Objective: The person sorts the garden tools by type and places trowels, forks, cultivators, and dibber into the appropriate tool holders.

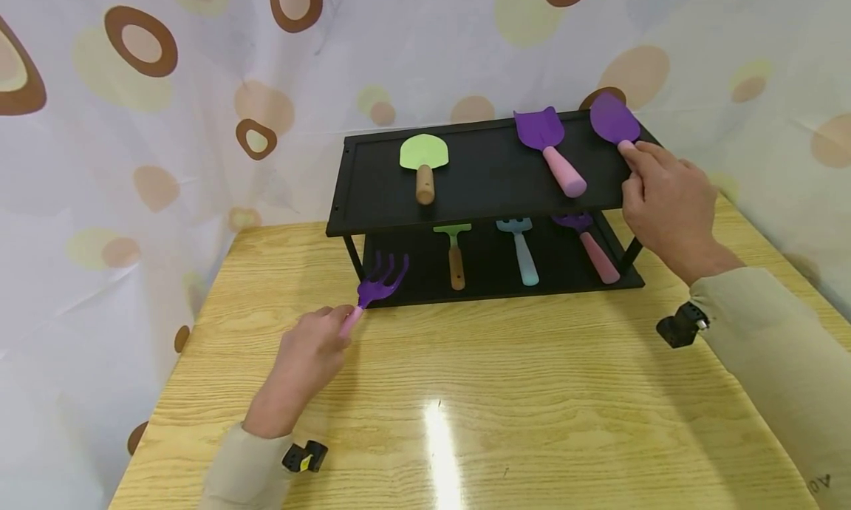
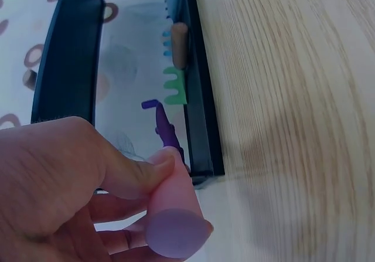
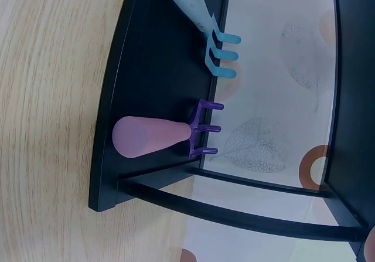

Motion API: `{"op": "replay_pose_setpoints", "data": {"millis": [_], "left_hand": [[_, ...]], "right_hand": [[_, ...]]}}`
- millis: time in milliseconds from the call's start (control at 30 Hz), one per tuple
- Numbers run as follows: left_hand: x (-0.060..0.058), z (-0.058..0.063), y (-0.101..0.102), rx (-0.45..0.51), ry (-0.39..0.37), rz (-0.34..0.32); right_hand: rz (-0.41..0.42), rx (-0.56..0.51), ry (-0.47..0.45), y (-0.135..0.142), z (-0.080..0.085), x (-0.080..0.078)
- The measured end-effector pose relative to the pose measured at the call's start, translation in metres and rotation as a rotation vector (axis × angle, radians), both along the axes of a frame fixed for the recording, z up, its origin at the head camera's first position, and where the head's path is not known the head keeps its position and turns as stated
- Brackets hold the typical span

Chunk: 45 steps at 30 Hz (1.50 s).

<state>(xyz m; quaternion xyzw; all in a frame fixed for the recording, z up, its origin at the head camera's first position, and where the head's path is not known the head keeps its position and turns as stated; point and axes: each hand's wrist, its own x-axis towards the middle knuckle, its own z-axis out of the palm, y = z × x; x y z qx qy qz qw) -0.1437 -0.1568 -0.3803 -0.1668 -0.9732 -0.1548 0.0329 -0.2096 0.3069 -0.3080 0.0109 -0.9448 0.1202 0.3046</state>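
Observation:
My left hand grips the pink handle of a purple hand fork, its tines up beside the lower left corner of a black two-tier rack. In the left wrist view the thumb presses on that pink handle. At the rack's upper right end my right hand holds a purple hand trowel by its pink handle, blade over the top shelf; whether the trowel touches the shelf, I cannot tell. Left of it lies a purple flat-edged shovel with a pink handle.
A green trowel with wooden handle lies on the top shelf. Below are a green rake, a blue fork and another purple fork. The rack stands on a wooden table against a patterned curtain.

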Motion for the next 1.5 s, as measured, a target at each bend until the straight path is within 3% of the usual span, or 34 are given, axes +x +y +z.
{"op": "replay_pose_setpoints", "data": {"millis": [200,467,667,833,1100,1500], "left_hand": [[-0.003,-0.001,0.016,0.03,0.0,-0.003],[-0.012,-0.001,0.036,0.041,-0.016,0.06],[-0.015,-0.003,0.047,0.039,0.046,0.069],[-0.021,-0.007,0.055,0.008,0.098,0.053],[-0.031,-0.01,0.07,-0.063,0.088,0.041],[-0.037,-0.023,0.079,0.012,0.121,0.064]], "right_hand": [[0.001,0.003,0.016,0.001,0.0,-0.001],[-0.001,0.0,0.012,0.001,-0.002,-0.003],[-0.008,0.003,-0.008,0.001,-0.002,-0.003],[-0.011,0.003,-0.006,0.001,-0.001,-0.001],[-0.012,0.0,0.001,0.001,-0.002,-0.001],[-0.008,-0.009,0.007,0.0,-0.001,0.0]]}}
